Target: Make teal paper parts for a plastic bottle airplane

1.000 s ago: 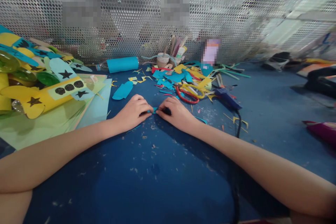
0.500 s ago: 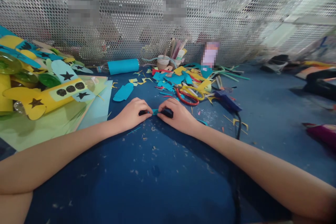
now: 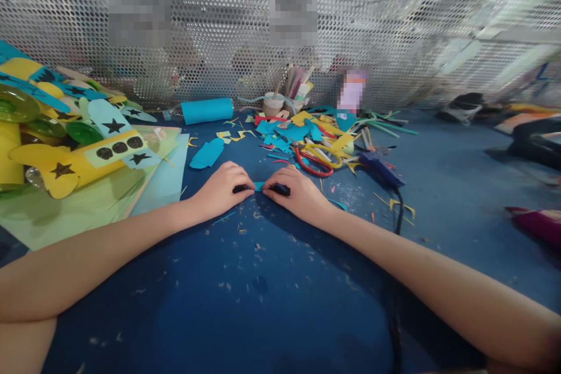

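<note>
Between my two hands is a small blue paper piece (image 3: 259,186), mostly covered by my fingers. My left hand (image 3: 225,186) pinches its left end between thumb and fingers. At its right end, the thumb and fingers of my right hand (image 3: 295,190) are closed on it too. Both hands are low over the dark blue table (image 3: 263,304). A blue paper cutout with rounded ends (image 3: 207,153) lies just beyond my left hand. Past my right hand are red-handled scissors (image 3: 313,168) and a dark blue glue gun (image 3: 380,170) with its cord.
At left, yellow and blue bottle airplanes (image 3: 100,158) rest on coloured paper sheets (image 3: 162,187). A blue-wrapped bottle (image 3: 207,111) lies at the back, near a cup (image 3: 274,106). Blue and yellow paper scraps (image 3: 280,131) are heaped around the scissors. A perforated silver sheet (image 3: 219,11) hangs behind.
Both hands keep their pinch on the blue paper piece with hardly any movement. The view has shifted very slightly.
</note>
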A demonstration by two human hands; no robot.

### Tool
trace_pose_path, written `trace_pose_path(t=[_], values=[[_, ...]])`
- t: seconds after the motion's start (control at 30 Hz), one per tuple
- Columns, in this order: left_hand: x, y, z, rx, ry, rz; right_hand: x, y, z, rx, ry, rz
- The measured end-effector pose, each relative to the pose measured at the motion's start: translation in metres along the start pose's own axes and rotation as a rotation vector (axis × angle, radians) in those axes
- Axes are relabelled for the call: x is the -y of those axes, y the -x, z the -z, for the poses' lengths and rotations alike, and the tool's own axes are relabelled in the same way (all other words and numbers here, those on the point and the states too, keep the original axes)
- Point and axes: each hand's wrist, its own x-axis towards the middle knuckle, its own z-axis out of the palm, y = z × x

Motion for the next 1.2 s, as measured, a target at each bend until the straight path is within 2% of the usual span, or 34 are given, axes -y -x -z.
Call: trace_pose_path(t=[0.2, 0.43, 0.63, 0.97, 1.2], values=[[0.0007, 0.0016, -0.0016, -0.025, -0.039, 0.000, -0.0005, -0.0005, 0.0012, 0.012, 0.002, -0.015], [-0.0025, 0.0022, -0.0025, -0.025, -0.069, -0.050, -0.0042, -0.0025, 0.0009, 0.038, 0.023, 0.007], [-0.0028, 0.0023, -0.0029, -0.004, -0.104, -0.103, -0.0048, -0.0027, -0.0018, 0.035, 0.038, -0.037], [0.0010, 0.0014, -0.0045, -0.026, -0.044, -0.012, -0.0046, -0.0035, 0.0038, 0.006, -0.070, -0.093], [-0.0012, 0.0001, -0.0022, -0.028, -0.058, -0.076, -0.0062, -0.0034, 0.0031, 0.027, -0.042, -0.086]])
